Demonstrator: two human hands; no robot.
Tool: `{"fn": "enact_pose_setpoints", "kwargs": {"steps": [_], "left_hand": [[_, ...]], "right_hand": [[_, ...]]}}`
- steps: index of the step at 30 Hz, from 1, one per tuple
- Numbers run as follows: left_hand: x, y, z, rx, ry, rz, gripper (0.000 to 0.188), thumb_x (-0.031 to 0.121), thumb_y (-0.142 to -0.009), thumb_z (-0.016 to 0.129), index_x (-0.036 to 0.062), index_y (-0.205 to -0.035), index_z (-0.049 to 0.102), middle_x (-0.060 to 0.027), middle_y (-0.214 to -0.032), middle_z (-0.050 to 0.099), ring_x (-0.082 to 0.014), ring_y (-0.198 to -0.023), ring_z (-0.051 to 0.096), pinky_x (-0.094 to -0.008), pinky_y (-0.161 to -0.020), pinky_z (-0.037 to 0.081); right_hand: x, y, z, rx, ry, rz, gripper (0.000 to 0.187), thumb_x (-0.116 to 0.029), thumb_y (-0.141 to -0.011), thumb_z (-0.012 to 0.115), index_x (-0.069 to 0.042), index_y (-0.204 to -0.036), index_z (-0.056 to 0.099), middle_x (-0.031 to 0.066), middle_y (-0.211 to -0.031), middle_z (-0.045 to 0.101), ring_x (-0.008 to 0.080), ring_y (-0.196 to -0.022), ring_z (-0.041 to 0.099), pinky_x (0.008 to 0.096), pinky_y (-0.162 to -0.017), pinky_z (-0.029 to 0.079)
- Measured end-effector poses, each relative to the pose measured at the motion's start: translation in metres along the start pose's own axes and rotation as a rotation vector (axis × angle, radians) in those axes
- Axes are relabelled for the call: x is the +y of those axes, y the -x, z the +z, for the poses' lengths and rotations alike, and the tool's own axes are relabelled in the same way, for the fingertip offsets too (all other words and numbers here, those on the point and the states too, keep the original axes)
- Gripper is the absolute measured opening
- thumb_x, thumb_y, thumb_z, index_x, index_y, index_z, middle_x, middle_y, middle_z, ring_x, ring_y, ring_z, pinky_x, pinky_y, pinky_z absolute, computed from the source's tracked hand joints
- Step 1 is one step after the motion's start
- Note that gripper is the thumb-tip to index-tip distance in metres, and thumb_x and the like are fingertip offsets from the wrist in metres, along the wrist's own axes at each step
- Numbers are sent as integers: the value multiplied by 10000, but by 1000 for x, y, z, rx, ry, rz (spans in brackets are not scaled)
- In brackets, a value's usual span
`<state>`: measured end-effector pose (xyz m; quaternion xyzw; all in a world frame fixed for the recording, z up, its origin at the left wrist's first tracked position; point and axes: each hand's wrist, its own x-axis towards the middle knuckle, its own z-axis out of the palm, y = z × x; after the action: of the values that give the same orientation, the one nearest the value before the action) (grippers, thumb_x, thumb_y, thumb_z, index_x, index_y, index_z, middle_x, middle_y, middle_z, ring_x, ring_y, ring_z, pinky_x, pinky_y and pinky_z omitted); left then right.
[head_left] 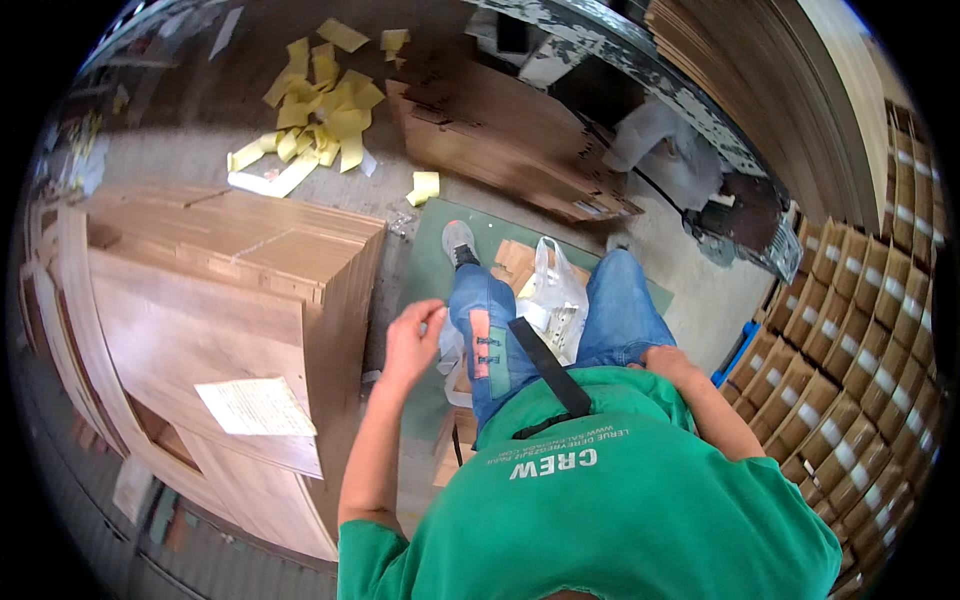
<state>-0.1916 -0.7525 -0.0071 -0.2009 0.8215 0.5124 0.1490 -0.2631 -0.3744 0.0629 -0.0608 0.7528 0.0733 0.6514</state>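
My left hand (412, 340) is raised beside my left knee, its fingers curled in and nothing visible in them. It hovers between the knee and a stack of wood-look panels (335, 270). My right hand (668, 362) rests at my right hip, against the jeans (622, 310), with its fingers mostly hidden at the shirt hem. Between my legs sits a white plastic bag (562, 300) with small pale items inside, next to some wooden pieces (512, 262). A black strap (548, 365) hangs over my lap.
A written sheet (255, 408) lies on the panels at left. Yellow paper strips (325, 105) litter the floor ahead. A long flat carton (500, 135) lies beyond my feet, near clear plastic wrap (665, 150). Stacked brown bundles (850, 370) line the right side. Underfoot is a green mat (425, 260).
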Motion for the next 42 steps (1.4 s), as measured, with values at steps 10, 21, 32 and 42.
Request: {"fn": "enact_pose_setpoints", "kwargs": {"steps": [10, 21, 32, 42], "left_hand": [[-20, -10, -2, -441, -200, -137, 230, 188, -814, 572, 0, -941, 608, -147, -805, 634, -245, -733, 624, -316, -660, 482], [-31, -97, -10, -116, 152, -165, 258, 200, -836, 573, 3, -1000, 597, -55, -789, 622, -97, -708, 556, -236, -663, 448], [-12, -73, -31, -241, 215, -218, 233, 180, -852, 557, -18, -969, 596, -37, -808, 611, -101, -695, 571, -214, -637, 438], [18, -110, -13, -409, 18, -166, 261, 226, -838, 565, -8, -945, 612, -34, -719, 610, -98, -654, 544, -247, -628, 443]], "right_hand": [[-13, -38, 69, -14, -353, -118, 508, -493, -802, 475, -15, -838, 642, 219, -858, 605, 366, -841, 575, 426, -748, 448], [-24, -67, 47, -97, -221, -89, 536, -510, -800, 467, -12, -904, 635, 207, -932, 606, 357, -873, 577, 435, -782, 442], [-80, -1, 8, -50, -228, -113, 392, -426, -754, 544, -58, -828, 656, 191, -881, 616, 341, -843, 582, 415, -745, 454], [-77, 27, 46, -8, -672, -218, 302, -367, -714, 577, -72, -707, 641, 162, -705, 604, 315, -678, 584, 403, -611, 453]]}}
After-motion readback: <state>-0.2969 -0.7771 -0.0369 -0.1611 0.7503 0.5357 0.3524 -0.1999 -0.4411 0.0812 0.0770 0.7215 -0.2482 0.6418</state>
